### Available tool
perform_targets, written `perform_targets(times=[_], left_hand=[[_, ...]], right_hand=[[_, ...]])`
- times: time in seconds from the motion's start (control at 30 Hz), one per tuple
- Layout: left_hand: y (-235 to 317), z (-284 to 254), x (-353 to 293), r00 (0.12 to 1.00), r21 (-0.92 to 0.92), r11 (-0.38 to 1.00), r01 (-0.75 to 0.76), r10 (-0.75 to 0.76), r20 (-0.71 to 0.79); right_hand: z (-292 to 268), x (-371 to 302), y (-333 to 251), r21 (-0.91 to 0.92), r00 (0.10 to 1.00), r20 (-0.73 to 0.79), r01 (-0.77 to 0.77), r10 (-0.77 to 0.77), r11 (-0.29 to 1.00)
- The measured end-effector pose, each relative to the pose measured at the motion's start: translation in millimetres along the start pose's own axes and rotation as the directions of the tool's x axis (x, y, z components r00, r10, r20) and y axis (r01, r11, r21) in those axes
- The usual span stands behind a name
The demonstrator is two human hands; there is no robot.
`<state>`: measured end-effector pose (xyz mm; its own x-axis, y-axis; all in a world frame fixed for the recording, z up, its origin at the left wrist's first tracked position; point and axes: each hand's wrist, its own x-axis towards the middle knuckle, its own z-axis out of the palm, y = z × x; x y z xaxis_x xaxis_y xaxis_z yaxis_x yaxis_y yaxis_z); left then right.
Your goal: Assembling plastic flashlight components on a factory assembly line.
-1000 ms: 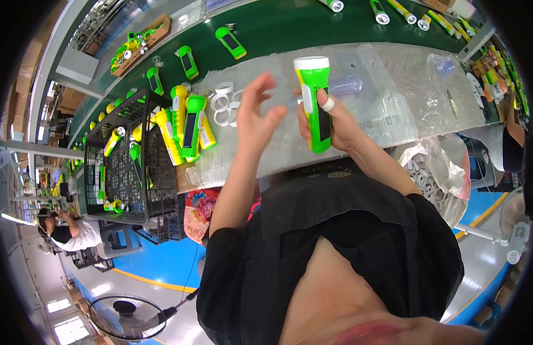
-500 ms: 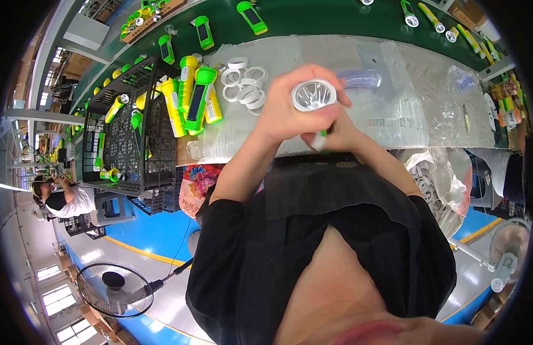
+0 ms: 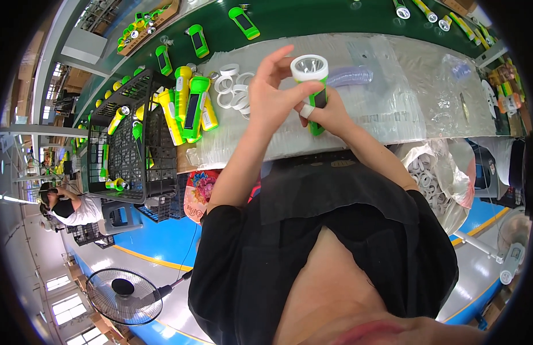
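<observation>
A green flashlight [image 3: 317,99] with a white ring around its silver reflector stands nearly upright above the bench. My right hand [image 3: 331,112] wraps its lower body, a white band on one finger. Beside the flashlight's head, my left hand [image 3: 271,95] has its fingers apart in a curve; the thumb lies across the front just below the white ring, and I cannot tell whether it touches. Several loose white rings [image 3: 225,84] lie on the plastic-covered bench left of my hands. Farther left, several yellow and green flashlights [image 3: 193,109] are piled together.
A black crate [image 3: 141,192] holding flashlights stands at the bench's left end. A coiled clear plastic piece [image 3: 351,76] lies behind my right hand. More flashlights [image 3: 244,23] rest on the green far strip. A bag of white rings [image 3: 424,178] hangs at right; a fan [image 3: 124,296] stands lower left.
My left hand has loosened from around the flashlight's head, its fingers now spread. The flashlight has moved up and slightly left, tilting so its green body shows. My right hand still grips it.
</observation>
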<state>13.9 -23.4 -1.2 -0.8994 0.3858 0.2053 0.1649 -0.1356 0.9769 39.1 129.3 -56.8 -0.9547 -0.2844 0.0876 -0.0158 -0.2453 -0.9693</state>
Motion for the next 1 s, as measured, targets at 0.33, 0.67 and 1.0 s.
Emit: perform_targets(times=[0.33, 0.67, 1.0], left_hand=[[-4.5, 4.5, 3.9, 1.000, -0.222, 0.975, -0.022, 0.019, -0.013], [10.0, 5.7, 8.4, 0.960, -0.296, 0.922, -0.251, 0.199, -0.195], [190.6, -116.3, 77.3, 0.337, 0.891, 0.135, -0.433, 0.941, 0.021]], right_hand=[[-15.4, -2.4, -2.9, 0.012, 0.992, 0.066, -0.105, 0.104, 0.994], [-14.2, 5.4, 12.2, -0.366, 0.990, -0.008, 0.128, -0.141, 0.922], [-19.0, 2.2, 36.5, -0.317, 0.971, -0.030, 0.217, -0.238, 0.923]])
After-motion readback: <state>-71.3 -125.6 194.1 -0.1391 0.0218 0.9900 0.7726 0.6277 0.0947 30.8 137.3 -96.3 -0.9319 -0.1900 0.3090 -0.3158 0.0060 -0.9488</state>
